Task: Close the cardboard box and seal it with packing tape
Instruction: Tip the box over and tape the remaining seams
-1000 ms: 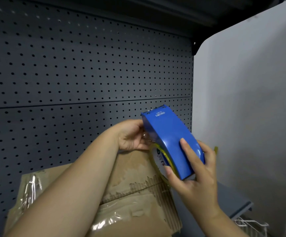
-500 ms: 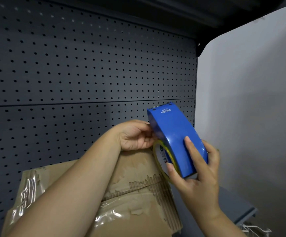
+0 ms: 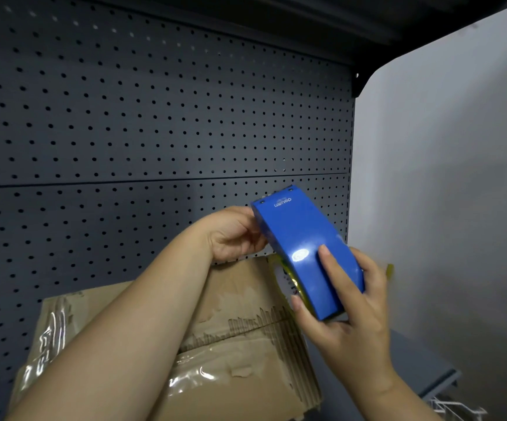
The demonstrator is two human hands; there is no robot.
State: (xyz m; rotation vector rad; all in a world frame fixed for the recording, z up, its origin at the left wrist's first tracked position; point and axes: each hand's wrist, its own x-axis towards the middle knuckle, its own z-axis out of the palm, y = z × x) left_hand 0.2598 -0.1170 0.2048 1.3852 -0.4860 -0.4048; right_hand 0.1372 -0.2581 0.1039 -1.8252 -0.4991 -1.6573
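A worn brown cardboard box [image 3: 240, 354] with old clear tape on its closed top sits on a grey shelf. My right hand [image 3: 346, 317] grips a blue tape dispenser [image 3: 303, 247] held above the box's far right corner; a yellowish tape roll [image 3: 288, 279] shows under its cover. My left hand [image 3: 234, 235] reaches over the box and pinches at the dispenser's front end, fingers curled; what they hold is hidden behind the dispenser.
A dark grey pegboard wall [image 3: 155, 132] stands right behind the box. A white panel [image 3: 443, 192] closes the right side. The grey shelf [image 3: 413, 369] ends at the lower right, with a white wire rack [image 3: 455, 410] below it.
The dispenser and both hands have shifted slightly right and up in the view. My left fingers have moved closer against the dispenser's front end.
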